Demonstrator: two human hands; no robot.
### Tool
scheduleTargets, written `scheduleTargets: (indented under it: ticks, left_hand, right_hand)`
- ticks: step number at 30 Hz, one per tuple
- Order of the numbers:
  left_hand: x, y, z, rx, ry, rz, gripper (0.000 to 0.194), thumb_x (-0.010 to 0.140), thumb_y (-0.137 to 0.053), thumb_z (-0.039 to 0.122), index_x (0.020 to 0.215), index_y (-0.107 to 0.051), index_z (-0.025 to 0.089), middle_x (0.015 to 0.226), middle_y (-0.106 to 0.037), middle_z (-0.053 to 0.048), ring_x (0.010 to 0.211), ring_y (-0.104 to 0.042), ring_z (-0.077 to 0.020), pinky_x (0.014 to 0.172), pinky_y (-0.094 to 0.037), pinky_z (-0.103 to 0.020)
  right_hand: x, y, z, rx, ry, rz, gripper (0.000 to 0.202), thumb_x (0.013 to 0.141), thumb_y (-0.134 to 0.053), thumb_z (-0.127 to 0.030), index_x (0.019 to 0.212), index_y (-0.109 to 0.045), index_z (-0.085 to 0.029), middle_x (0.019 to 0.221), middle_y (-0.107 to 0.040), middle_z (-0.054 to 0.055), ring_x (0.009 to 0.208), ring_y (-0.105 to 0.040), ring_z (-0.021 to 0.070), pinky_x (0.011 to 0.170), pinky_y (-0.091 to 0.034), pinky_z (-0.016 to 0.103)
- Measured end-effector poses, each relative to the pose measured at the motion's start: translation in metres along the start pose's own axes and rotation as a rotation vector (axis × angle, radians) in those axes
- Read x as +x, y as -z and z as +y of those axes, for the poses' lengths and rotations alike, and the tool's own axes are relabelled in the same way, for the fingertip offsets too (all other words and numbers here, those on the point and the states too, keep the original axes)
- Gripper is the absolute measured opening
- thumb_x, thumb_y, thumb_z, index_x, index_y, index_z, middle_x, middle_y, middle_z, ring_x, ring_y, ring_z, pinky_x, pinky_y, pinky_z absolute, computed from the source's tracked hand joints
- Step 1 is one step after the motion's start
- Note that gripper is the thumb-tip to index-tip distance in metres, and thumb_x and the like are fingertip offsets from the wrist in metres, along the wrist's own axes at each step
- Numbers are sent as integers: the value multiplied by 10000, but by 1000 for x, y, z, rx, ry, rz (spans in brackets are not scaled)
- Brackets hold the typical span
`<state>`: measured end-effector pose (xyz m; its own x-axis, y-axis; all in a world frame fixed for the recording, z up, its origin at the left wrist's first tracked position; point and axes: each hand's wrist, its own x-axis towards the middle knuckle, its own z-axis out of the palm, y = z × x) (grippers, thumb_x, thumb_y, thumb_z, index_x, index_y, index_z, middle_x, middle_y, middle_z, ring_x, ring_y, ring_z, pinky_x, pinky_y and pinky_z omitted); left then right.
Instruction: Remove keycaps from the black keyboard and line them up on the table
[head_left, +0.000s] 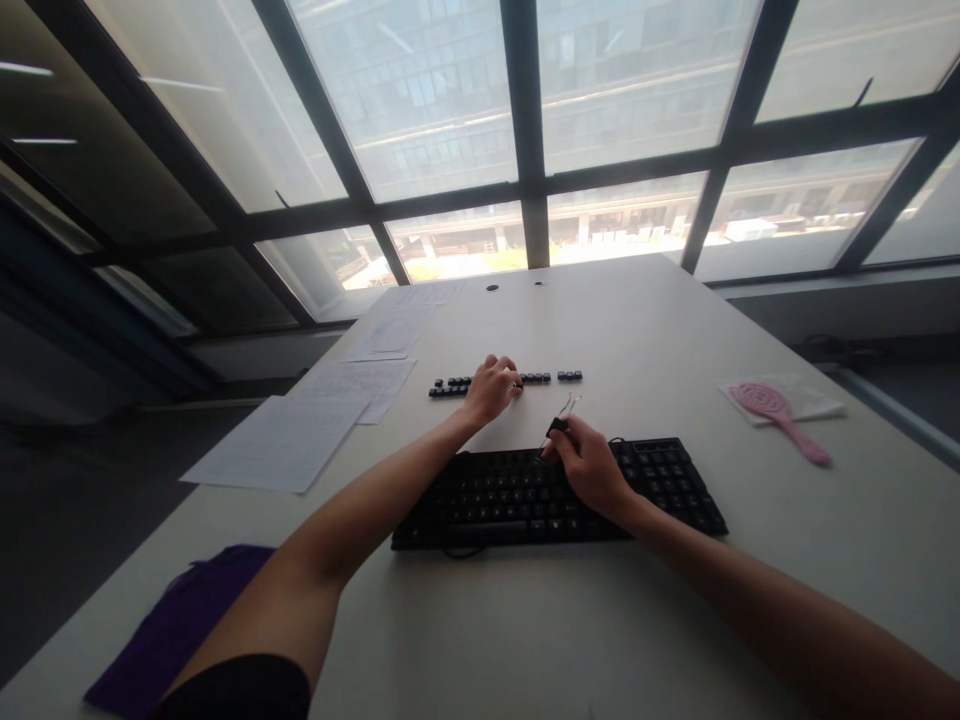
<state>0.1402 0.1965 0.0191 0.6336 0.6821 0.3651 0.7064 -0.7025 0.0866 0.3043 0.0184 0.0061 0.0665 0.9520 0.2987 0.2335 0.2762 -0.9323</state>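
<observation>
Keycaps [536,378] lie behind the keyboard [495,500] on the tabletop [525,640]. Papers [277,443] lie to the left, a hairbrush [786,424] to the right.

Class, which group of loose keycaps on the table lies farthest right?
The short keycap group at the row's right end; a gap separates it from the longer keycap run beside the left hand.

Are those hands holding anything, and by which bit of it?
The right hand holds a wire tool by its black part; the left hand is at the keycaps, its grip unclear.
</observation>
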Motion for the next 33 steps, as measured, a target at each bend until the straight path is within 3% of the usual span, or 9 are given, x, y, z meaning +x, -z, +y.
scheduleTargets:
  ticks: [4, 7, 12, 16, 20, 24, 28, 33]
  left_hand:
    - [-3, 10, 8, -41, 31, 44, 144, 819, -704, 178, 958, -740, 188, 1100, -625, -91, 1059, -478, -277, 984, -422, -434]
    - [-15, 24, 28, -81, 34, 80, 130, 845, -667, 153, 955, -723, 195, 1093, -619, -83, 1055, -484, -268, 977, -426, -427]
    - [-57, 41, 78, -132, -10, -12, 163, 912, -565, 147, 957, -711, 204, 1005, -651, -67, 975, -525, -243, 899, -455, -394]
    - [-87, 35, 104, -155, 27, -40, 220, 938, -492, 129, 941, -698, 207, 971, -659, -69, 905, -523, -231, 811, -465, -368]
    - [-98, 27, 109, -218, 71, -23, 214, 935, -472, 120, 880, -664, 195, 931, -649, -62, 884, -517, -220, 807, -463, -353]
    - [-99, 31, 112, -302, 67, 12, 190, 898, -496, 102, 940, -659, 191, 968, -647, -64, 942, -522, -223, 863, -461, -352]
    - [-99, 33, 115, -391, 24, -60, 88, 843, -637, 214, 918, -680, 196, 944, -651, -57, 941, -542, -228, 857, -470, -345]
    - [-96, 24, 113, -473, 92, -86, 152, 835, -710, 314, 955, -731, 222, 957, -674, -48, 954, -578, -229, 868, -463, -351]
  right_hand:
    - [5, 6, -2, 46, -4, 107, 225, 965, -480, -344, 810, -566, -205, 752, -691, 40, 671, -627, 179, 666, -479, 298]
    - [10, 13, -1, 26, 1, 153, 222, 952, -487, -338, 796, -565, -202, 729, -667, 38, 648, -614, 179, 634, -470, 297]
    - [12, 19, 0, -56, 16, 34, 109, 934, -484, -260, 854, -541, -213, 665, -614, -1, 611, -584, 172, 611, -438, 293]
    - [9, 17, -2, -227, 129, -53, 146, 922, -472, -191, 781, -499, -215, 726, -564, 12, 676, -535, 174, 648, -409, 298]
    - [3, 16, -5, -316, 266, -174, 152, 919, -456, -146, 784, -476, -213, 871, -548, 44, 775, -524, 179, 701, -410, 295]
    - [-5, 17, -4, -412, 297, -215, 162, 928, -444, -140, 786, -465, -215, 816, -543, 31, 719, -502, 174, 673, -387, 293]
    - [-8, 19, -1, -364, 206, -144, 168, 934, -453, -178, 776, -500, -210, 758, -594, 21, 689, -531, 175, 656, -386, 291]
    - [-2, 23, 4, -220, 58, -77, 148, 908, -501, -221, 780, -571, -201, 702, -639, 8, 665, -573, 177, 641, -412, 288]
